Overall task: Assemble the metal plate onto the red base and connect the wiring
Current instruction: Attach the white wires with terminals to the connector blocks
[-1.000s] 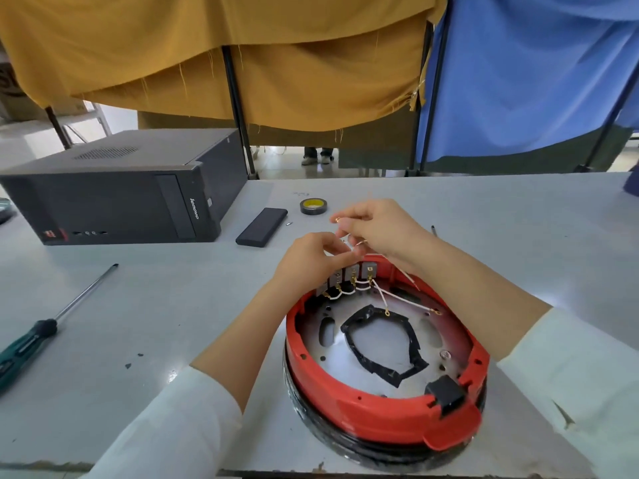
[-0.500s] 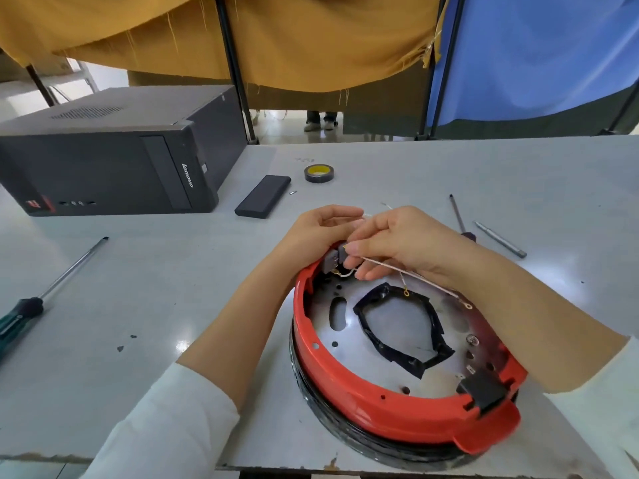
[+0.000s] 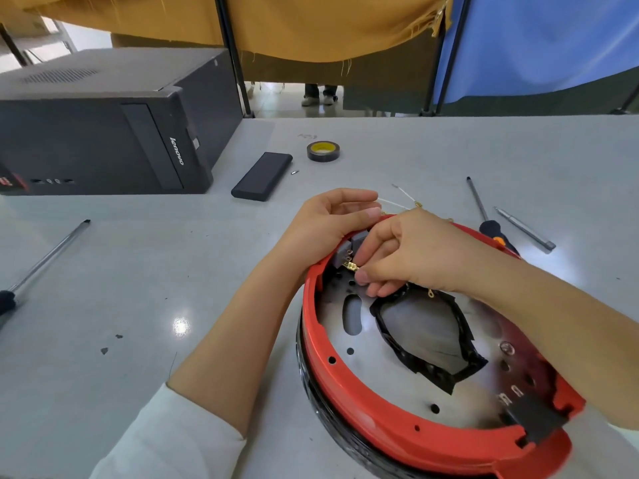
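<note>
Right hand (image 3: 408, 257) pinches brass terminal (image 3: 351, 266) at red base (image 3: 397, 426) far rim; left hand (image 3: 328, 223) curls, steadying rim. Terminal likely light, bendable: grip its crimp.

Both hands together at the far rim, forearms converging from the near edge.

Left hand (image 3: 325, 223): cupped, palm toward the right, fingers curled loosely, thumb stretched along the top toward the right hand; white sleeve pushed up past mid-forearm. Right hand (image 3: 408, 254): knuckles up, fingers curled down, thumb and forefinger tips pinched together at its left side; forearm bare, entering from the right edge.
</note>
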